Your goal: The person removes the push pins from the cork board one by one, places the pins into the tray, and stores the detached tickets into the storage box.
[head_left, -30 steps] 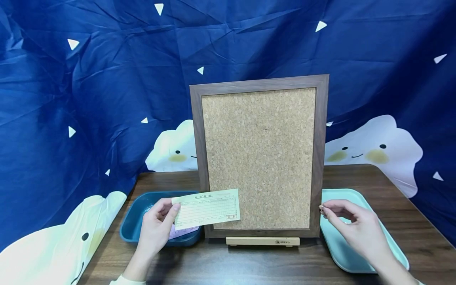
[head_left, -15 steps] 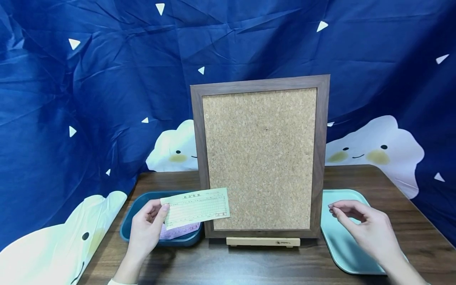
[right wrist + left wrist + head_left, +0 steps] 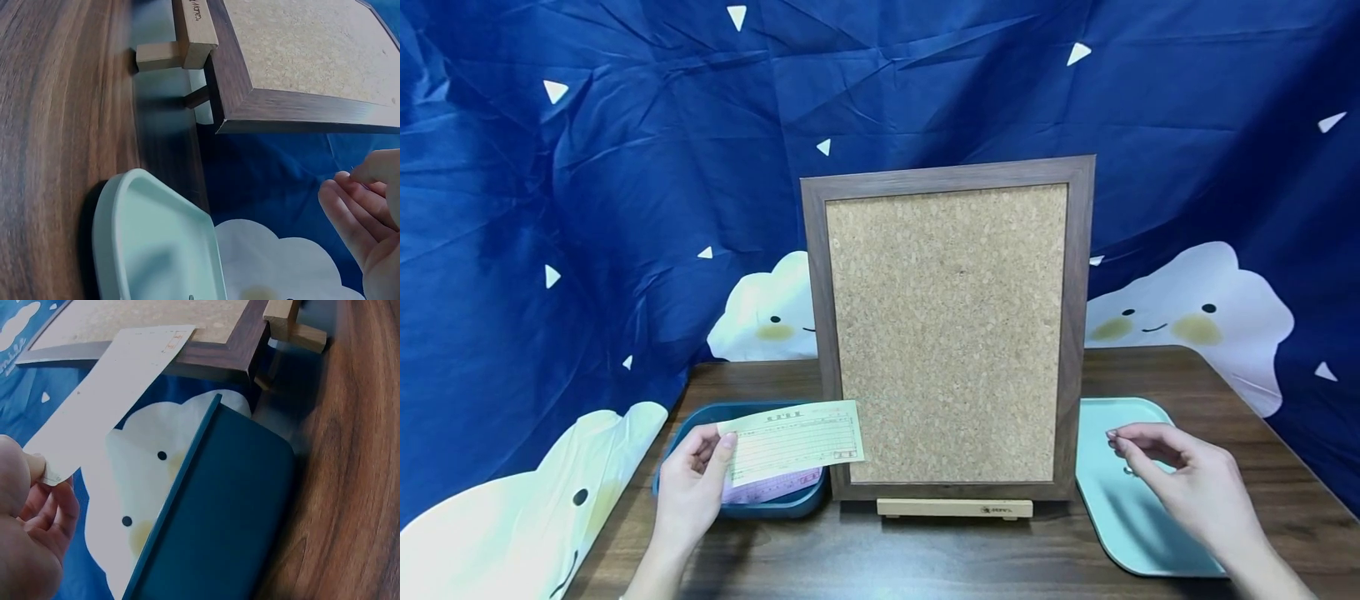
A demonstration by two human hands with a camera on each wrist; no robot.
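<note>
My left hand (image 3: 688, 483) pinches a pale green printed slip (image 3: 793, 442) by its left end, between thumb and fingers. The slip's far end overlaps the lower left of a framed cork board (image 3: 951, 333) in the head view. Below the slip, a purple printed slip (image 3: 771, 486) lies in a dark blue bin (image 3: 808, 506). Over the mint tray (image 3: 1138, 533), my right hand (image 3: 1195, 479) has thumb and forefinger together on a tiny pushpin, mostly hidden by the fingertips. A small metallic bit (image 3: 1128, 471) shows in the tray beyond that hand.
The cork board stands on a light wooden easel (image 3: 953, 508) mid-table, between bin and tray. A blue cloth (image 3: 625, 167) with clouds and triangles hangs behind. The dark wooden table (image 3: 925, 562) reaches forward of the board.
My left hand has drawn the green slip leftward, uncovering more of the board and the purple slip. My right hand has shifted right, away from the board's edge.
</note>
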